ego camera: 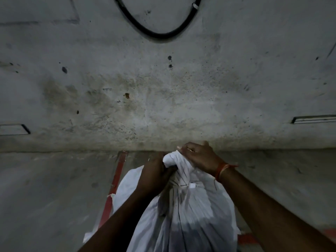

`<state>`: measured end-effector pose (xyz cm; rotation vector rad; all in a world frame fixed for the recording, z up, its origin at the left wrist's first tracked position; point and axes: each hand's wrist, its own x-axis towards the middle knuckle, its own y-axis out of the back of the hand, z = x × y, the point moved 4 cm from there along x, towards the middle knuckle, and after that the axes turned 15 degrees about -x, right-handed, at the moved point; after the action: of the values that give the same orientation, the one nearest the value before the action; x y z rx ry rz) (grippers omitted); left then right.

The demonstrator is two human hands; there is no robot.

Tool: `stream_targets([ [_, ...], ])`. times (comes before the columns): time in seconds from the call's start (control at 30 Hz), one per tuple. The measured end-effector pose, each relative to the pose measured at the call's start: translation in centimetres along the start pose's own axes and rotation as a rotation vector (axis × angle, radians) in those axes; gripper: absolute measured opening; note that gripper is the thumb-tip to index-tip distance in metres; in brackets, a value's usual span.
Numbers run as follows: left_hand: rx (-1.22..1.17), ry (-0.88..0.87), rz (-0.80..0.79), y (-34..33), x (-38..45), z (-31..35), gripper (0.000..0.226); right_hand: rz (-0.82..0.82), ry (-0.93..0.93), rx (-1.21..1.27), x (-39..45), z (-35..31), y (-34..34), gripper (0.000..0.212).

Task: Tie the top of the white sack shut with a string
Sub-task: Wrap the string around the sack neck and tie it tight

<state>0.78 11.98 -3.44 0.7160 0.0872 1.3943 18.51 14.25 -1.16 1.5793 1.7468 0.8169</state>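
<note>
Between the two hands, the sack's [183, 211] gathered neck [172, 159] stands bunched. The left hand [154, 176] is closed around it from the near left; the right hand [200, 157] clamps its top from the far right, an orange thread [222, 170] on that wrist. No string can be made out. A red bar [116, 179] lies left of the left hand. Beyond both hands a stained wall [163, 88] rises close, a black cable [160, 34] looping high on it. Bare floor [54, 188] opens to either side.
</note>
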Motion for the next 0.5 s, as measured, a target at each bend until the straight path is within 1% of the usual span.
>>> stream_targets([
  [0.03, -0.003, 0.026, -0.008, -0.2, 0.0, -0.4, 0.029, 0.006, 0.032, -0.071, -0.5, 0.4, 0.1, 0.037],
  [0.1, -0.014, 0.097, 0.005, -0.3, 0.0, -1.4, 0.028, -0.062, 0.134, 0.035, -1.3, 0.8, -0.3, 0.041],
  [0.17, 0.005, 0.153, 0.032, -0.6, 0.0, -2.2, 0.031, -0.070, 0.167, 0.086, -1.8, 1.2, -1.4, 0.045],
  [0.23, -0.001, 0.205, 0.059, -1.0, 0.1, -2.6, 0.038, -0.021, 0.141, 0.119, -1.6, 1.8, -2.7, 0.041],
  [0.33, -0.034, 0.240, 0.081, -1.5, 0.4, -3.0, 0.038, -0.007, 0.068, 0.244, -1.0, 3.1, -4.5, 0.031],
  [0.4, -0.090, 0.291, 0.075, -1.9, 0.3, -3.7, 0.036, -0.005, 0.056, 0.274, -0.6, 3.9, -5.4, 0.024],
  [0.43, -0.112, 0.322, 0.075, -2.1, 0.1, -4.2, 0.036, 0.000, 0.062, 0.242, -0.7, 4.0, -5.7, 0.026],
  [0.5, -0.130, 0.358, 0.082, -2.2, -0.5, -5.0, 0.034, 0.017, 0.100, 0.140, -1.2, 4.2, -5.9, 0.044],
])
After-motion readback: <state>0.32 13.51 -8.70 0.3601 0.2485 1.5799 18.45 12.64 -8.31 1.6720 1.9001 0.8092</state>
